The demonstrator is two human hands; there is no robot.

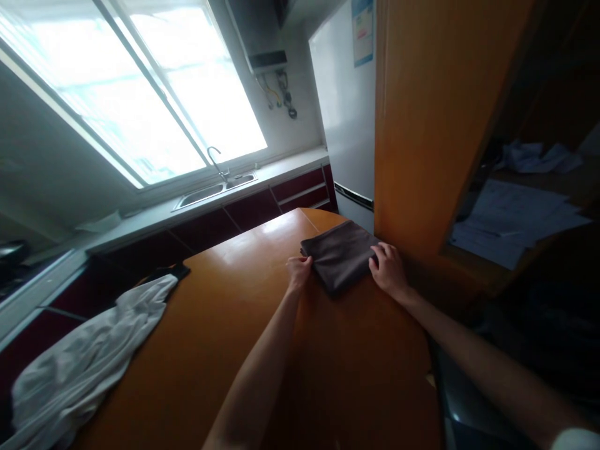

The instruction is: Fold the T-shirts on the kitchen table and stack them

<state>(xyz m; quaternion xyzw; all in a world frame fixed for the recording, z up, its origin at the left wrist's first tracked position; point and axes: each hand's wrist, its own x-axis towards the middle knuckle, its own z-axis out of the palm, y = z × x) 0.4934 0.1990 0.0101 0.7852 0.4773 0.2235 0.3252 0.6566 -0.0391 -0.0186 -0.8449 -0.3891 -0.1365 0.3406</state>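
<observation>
Pinching folded cloth (pixel 344 255) with left fingers (pixel 306 263), right fingers (pixel 382 251) touching its edge, grip unclear, papers (pixel 510 219) on shelf (pixel 478 269)

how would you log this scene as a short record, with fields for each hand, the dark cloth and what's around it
left hand: pinching the near-left edge of the dark cloth
right hand: fingers at the cloth's right corner; grip unclear
cloth state: folded into a flat, layered bundle
surface: wooden table
picture left: crumpled pale fabric along the table's side
background: window, sink with tap, fridge
picture right: papers on a shelf
</observation>
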